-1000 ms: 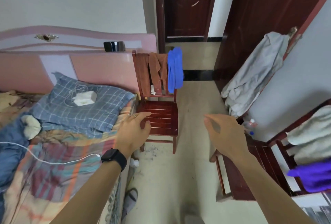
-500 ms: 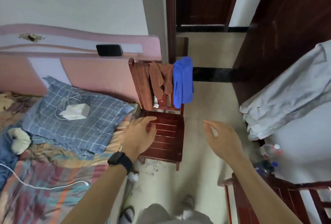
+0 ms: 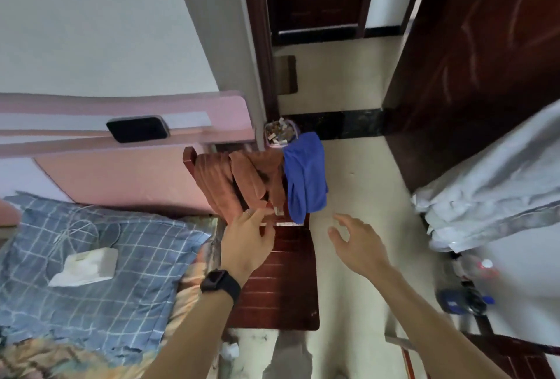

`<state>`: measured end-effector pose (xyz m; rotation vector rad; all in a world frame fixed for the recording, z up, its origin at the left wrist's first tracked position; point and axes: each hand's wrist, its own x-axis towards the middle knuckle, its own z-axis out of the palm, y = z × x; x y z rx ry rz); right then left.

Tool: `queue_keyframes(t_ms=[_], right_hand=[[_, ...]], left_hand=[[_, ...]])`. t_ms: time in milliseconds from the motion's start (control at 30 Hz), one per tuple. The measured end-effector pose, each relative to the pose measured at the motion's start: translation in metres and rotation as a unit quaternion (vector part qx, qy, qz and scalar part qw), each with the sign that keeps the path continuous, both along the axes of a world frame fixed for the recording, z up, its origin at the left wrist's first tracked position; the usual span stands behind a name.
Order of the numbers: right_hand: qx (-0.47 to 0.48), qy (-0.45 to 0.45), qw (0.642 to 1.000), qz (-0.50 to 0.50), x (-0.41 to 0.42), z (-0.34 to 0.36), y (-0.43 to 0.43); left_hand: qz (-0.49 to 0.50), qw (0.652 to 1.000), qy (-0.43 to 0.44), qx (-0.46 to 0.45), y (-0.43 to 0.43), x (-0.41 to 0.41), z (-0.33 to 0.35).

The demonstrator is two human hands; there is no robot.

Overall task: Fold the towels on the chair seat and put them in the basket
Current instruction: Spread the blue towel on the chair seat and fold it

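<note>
Brown towels (image 3: 230,184) and a blue towel (image 3: 304,175) hang over the chair (image 3: 281,287) back's top edge. Left hand (image 3: 247,242) and right hand (image 3: 360,245): fingers loose, holding nothing. I'd pinch one towel's top corners and lift it clear.

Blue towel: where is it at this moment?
In the head view, the blue towel hangs over the right end of the chair back, beside the brown towels, just beyond the right hand.

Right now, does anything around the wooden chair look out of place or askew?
Yes. The brown towels and the blue towel hang bunched and crooked over the chair backrest, not lying on the seat.
</note>
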<state>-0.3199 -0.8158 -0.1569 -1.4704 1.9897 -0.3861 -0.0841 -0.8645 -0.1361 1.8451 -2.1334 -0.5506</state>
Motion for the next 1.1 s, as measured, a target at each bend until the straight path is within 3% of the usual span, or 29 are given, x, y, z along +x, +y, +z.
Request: queue_keyframes(t_ms=[167,267,367,600,733,867,967,1033,1100], right_hand=[[0.014,-0.088,0.992,-0.087,0.017,0.003,-0.092],[0.005,-0.136,0.985,-0.108,0.022,-0.001,-0.137],[0.015,-0.124,0.986,-0.105,0.02,-0.025,-0.165],[0.027,-0.088,0.991,-0.099,0.006,-0.008,-0.17],[-0.073,-0.139,0.978,-0.137,-0.005,0.046,-0.161],[-0.245,-0.204,0.926,-0.2,-0.023,0.127,-0.148],[-0.325,-0.255,0.879,-0.24,-0.04,0.168,-0.127],[-0.335,-0.272,0.866,-0.254,-0.046,0.178,-0.107],[-0.317,-0.281,0.868,-0.261,-0.048,0.175,-0.086]], left_hand=[[-0.052,0.994,-0.044,-0.082,-0.098,-0.014,-0.017],[-0.096,0.988,-0.111,-0.042,-0.133,-0.017,-0.027],[-0.094,0.986,-0.135,0.035,-0.146,-0.017,-0.038],[-0.091,0.986,-0.133,0.031,-0.15,-0.02,-0.036],[-0.091,0.984,-0.137,0.062,-0.147,-0.018,-0.034],[-0.095,0.98,-0.144,0.098,-0.153,-0.021,-0.024],[-0.07,0.987,-0.109,0.094,-0.152,-0.029,-0.009],[-0.053,0.998,-0.04,0.022,-0.137,-0.04,0.005],[-0.054,0.997,0.051,0.007,-0.111,-0.056,0.017]])
